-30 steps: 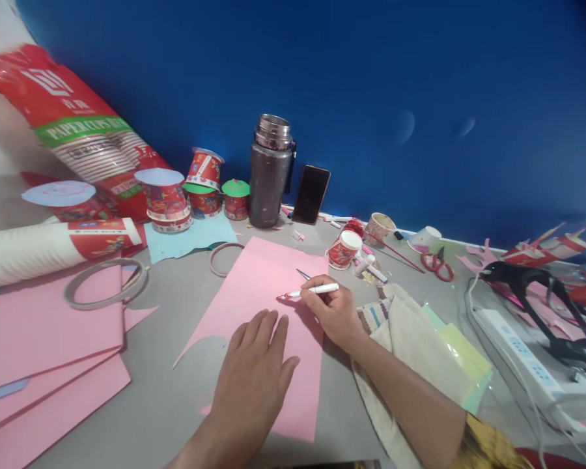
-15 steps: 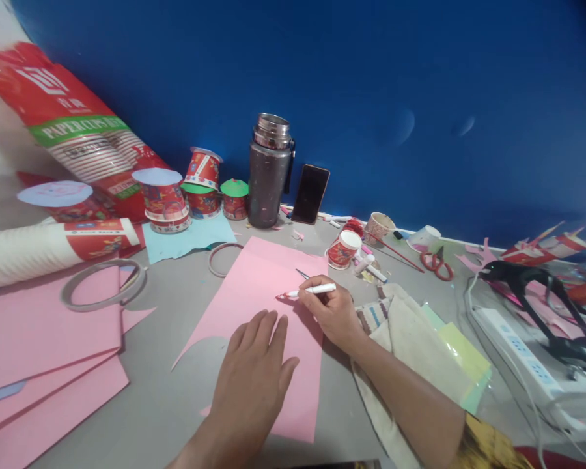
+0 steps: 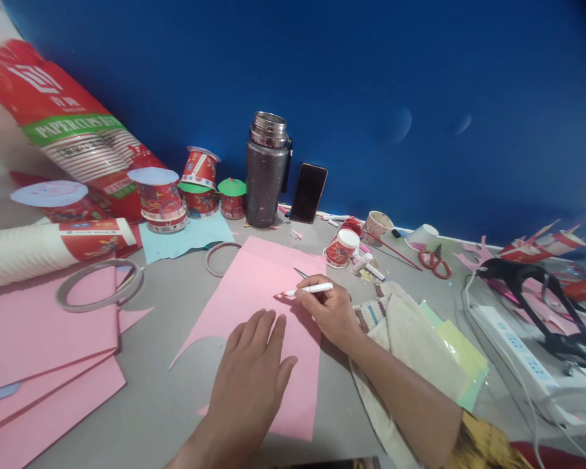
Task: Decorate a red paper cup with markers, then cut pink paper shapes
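Observation:
A sheet of pink paper [image 3: 258, 267] with a curved cut in its left side lies on the grey table. Flat on its lower part rests my left hand [image 3: 254, 365], fingers stretched out and holding nothing. My right hand [image 3: 329, 312] pinches a white marker pen [image 3: 312, 288], whose red tip meets the paper or hovers just over it; I cannot tell which. Beside the marker, a thin dark pointed thing [image 3: 300, 272] lies on the sheet, partly hidden by my right hand. A small red paper cup [image 3: 342, 251] stands beyond that hand.
A dark thermos [image 3: 267, 176] and a phone [image 3: 309, 192] stand against the blue wall. Decorated paper cups [image 3: 161, 198] sit at the back left, above rolls of tape [image 3: 127, 303] and pink sheets [image 3: 43, 352]. To the right are a cloth [image 3: 410, 345], scissors [image 3: 434, 262] and a power strip [image 3: 517, 352].
The whole view has shifted slightly to the left. Both hands keep almost the same pose on the paper, and the marker tip stays near the same spot.

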`<state>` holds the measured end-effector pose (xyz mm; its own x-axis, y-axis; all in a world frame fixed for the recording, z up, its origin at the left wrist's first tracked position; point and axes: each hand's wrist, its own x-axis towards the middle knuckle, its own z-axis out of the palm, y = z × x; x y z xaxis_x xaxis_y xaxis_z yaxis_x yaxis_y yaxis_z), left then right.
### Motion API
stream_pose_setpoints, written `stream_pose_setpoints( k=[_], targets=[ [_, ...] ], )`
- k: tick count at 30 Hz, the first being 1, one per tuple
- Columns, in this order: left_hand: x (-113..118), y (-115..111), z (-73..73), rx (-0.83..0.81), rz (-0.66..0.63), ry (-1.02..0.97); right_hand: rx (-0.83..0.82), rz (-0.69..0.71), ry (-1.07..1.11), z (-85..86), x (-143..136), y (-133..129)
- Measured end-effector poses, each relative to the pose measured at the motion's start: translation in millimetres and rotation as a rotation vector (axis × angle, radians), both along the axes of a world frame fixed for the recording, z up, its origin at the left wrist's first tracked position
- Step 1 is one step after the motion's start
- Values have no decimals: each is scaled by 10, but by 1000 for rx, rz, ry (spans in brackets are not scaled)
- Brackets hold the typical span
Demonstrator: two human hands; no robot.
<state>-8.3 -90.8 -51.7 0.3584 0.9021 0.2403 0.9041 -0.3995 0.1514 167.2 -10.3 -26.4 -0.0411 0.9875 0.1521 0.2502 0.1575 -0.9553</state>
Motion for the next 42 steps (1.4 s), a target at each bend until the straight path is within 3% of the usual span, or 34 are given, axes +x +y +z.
stream_pose_setpoints(
  k=[7,17,23,30,42],
  targets=[
    [22,-5,12,14,5,23,-3,-108,-2,9,28,-1],
    [8,-1,13,30,4,24,63,-105,-13,92,80,-95],
    [0,-4,15,4,1,-1,75,-75,-45,80,121,-105],
    [6,-8,-12,37,-3,-13,179,72,-166,56,118,-116],
    [1,-8,-29,91,-7,13,245,113,-218,38,104,-84]
  ],
)
